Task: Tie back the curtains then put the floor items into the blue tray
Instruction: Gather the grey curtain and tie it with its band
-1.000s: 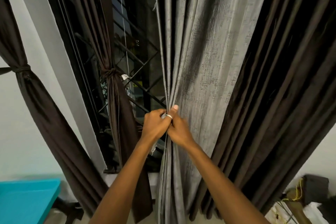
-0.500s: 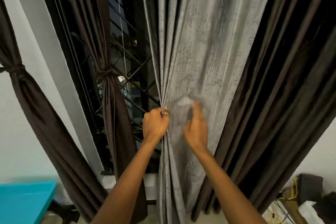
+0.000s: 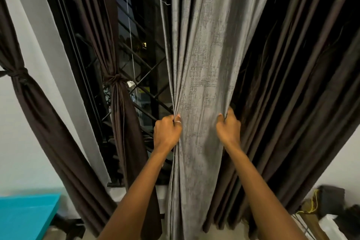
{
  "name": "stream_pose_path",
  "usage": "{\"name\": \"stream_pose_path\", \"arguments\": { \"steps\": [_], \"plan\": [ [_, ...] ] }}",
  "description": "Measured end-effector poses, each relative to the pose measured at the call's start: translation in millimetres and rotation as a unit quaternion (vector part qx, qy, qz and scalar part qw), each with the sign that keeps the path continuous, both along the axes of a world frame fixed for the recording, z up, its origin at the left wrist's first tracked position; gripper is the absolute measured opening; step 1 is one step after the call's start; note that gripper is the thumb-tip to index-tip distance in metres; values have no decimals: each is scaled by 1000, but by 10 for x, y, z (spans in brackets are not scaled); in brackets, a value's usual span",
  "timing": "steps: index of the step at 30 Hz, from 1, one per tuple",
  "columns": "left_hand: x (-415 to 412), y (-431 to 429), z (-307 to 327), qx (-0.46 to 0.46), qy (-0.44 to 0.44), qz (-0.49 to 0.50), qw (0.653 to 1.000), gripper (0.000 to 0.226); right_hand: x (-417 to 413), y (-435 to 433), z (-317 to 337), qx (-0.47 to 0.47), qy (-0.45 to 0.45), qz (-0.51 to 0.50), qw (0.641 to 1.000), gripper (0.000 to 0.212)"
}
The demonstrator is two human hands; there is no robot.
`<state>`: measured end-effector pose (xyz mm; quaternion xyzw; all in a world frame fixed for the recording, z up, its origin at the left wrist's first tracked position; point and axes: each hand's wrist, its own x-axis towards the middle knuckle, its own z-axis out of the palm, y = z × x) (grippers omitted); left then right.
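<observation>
Surroundings first. Window grille [image 3: 148, 76], black diagonal bars, shows in the gap left of centre with dark glass behind it. Two brown curtains are already tied: one at far left [image 3: 23, 91], knotted against the white wall [image 3: 39, 48], and one in front of the grille [image 3: 118, 103], knotted at mid height with a small white tag [image 3: 130, 83] just beside the knot. An untied dark brown curtain [image 3: 302, 84] hangs loose on the right, its pleats running down to the floor directly behind and beside the grey curtain [image 3: 204, 64]. That grey curtain is the one in hand. It hangs centre frame and covers the right part of the window.

Bottom left there's a blue flat-topped object [image 3: 25, 216], cut off by the frame edge; can't tell if it's the tray. Bottom right on the floor are a dark box [image 3: 331, 198], a yellow cord [image 3: 313, 200] beside it and something white [image 3: 329, 224], partly out of frame.

Hands: both forearms come up from the bottom edge, bare. Left hand [image 3: 166, 133] is fisted round the bunched left edge of the grey curtain, knuckles toward the grille and a ring [image 3: 177, 122] on one finger. Right hand [image 3: 228, 129] clamps the curtain's right edge, thumb in front, fingers tucked behind the fabric where it meets the dark brown pleats. The hands are level and apart, with the grey panel spread flat between them.
</observation>
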<state>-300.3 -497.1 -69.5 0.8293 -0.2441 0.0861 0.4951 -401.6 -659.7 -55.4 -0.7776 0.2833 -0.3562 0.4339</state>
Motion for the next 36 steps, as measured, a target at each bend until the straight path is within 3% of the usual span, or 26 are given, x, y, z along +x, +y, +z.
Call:
{"name": "stream_pose_path", "arguments": {
  "steps": [7, 12, 17, 21, 24, 27, 29, 33, 36],
  "plan": [
    [-59, 8, 12, -6, -15, -36, 999, 51, 238, 469, -64, -26, 32, 117, 992, 48],
    [-92, 58, -4, -46, -7, -72, 996, 45, 335, 721, -63, 26, 16, 187, 982, 52],
    [-64, 118, -29, -25, -3, -100, 995, 35, 325, 814, -12, 94, -9, 226, 969, 52],
    [-105, 117, -86, -30, 25, -137, 990, 23, 403, 880, 27, 49, 23, 164, 985, 87],
    [-76, 125, -137, -15, 49, -158, 986, 12, 448, 893, 20, 32, 8, 99, 995, 61],
    [-22, 179, -144, -24, 96, -206, 974, 49, 449, 852, 19, 37, -5, 86, 996, 31],
    [-36, 183, -132, -57, 147, -189, 969, 51, 453, 813, 24, 45, -2, 91, 995, 27],
    [-102, 124, -70, -84, 163, -33, 983, 16, 467, 832, 12, 49, -3, 108, 993, 29],
    [-106, 80, -9, -74, 184, -63, 978, 18, 457, 876, -14, 51, -7, 117, 992, 32]
  ]
}}
